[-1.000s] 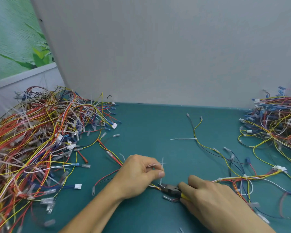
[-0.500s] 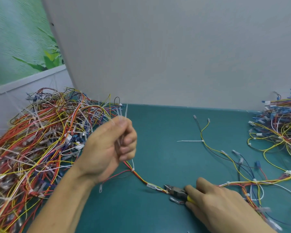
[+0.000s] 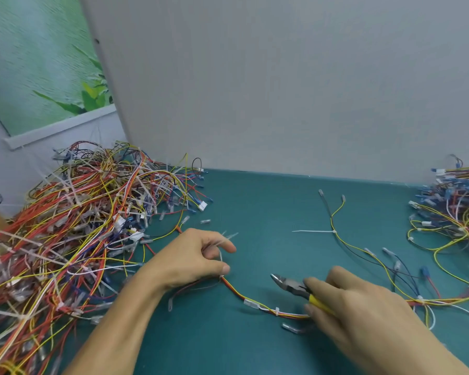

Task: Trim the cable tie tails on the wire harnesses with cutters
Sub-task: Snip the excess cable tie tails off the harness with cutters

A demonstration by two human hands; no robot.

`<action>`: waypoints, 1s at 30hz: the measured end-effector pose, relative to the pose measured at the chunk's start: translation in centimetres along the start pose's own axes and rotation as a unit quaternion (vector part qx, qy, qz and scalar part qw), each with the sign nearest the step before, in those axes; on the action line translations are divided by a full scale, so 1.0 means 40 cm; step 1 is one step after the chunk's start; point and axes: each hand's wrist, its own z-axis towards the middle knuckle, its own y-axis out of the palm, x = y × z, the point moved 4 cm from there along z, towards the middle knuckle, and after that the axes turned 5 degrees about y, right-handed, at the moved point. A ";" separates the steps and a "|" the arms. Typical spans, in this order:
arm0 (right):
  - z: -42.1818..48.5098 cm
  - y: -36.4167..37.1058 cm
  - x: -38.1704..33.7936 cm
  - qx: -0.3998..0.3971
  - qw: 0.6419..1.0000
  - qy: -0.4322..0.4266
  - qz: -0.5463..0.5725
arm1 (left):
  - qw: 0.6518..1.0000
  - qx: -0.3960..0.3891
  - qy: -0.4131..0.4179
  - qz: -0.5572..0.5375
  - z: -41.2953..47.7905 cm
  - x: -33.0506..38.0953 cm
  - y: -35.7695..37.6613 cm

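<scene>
The right hand (image 3: pixel 363 318) is curled round the yellow handles of the cutters (image 3: pixel 291 286), whose blades point left, lifted clear of the wire; whether they are parted I cannot tell. Under that hand runs the harness (image 3: pixel 255 301), red, orange and yellow wires lying on the teal table (image 3: pixel 255 207), with a white tie (image 3: pixel 277 311) on it. Its left end is pinched by the thumb and a fingertip of the left hand (image 3: pixel 190 258), and pale strips (image 3: pixel 228 236) stick out from the curled fingers. Farther back lies a loose harness (image 3: pixel 344 242) with a long tie tail (image 3: pixel 312 231). A big pile (image 3: pixel 79 226) sits left, a smaller pile (image 3: pixel 458 212) right, against the grey wall (image 3: pixel 282 90).
</scene>
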 end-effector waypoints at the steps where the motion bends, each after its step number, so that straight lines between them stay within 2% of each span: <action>1: 0.010 -0.003 -0.012 -0.001 1.000 0.000 -0.007 | 1.000 -0.002 -0.003 0.002 0.004 -0.005 0.003; 4: 0.047 0.003 -0.064 -0.019 0.999 -0.022 -0.023 | 1.000 -0.001 -0.010 -0.006 0.010 -0.012 0.009; 10: 0.106 0.038 -0.146 -0.022 0.999 -0.032 0.024 | 0.999 0.005 -0.006 -0.053 0.011 -0.015 0.011; 22: 0.116 0.071 -0.150 -0.043 0.999 -0.005 0.017 | 0.997 0.015 -0.014 -0.068 0.010 -0.007 0.010; 30: 0.127 0.084 -0.172 -0.034 0.999 -0.030 0.007 | 0.998 0.030 -0.022 -0.056 0.015 -0.019 0.013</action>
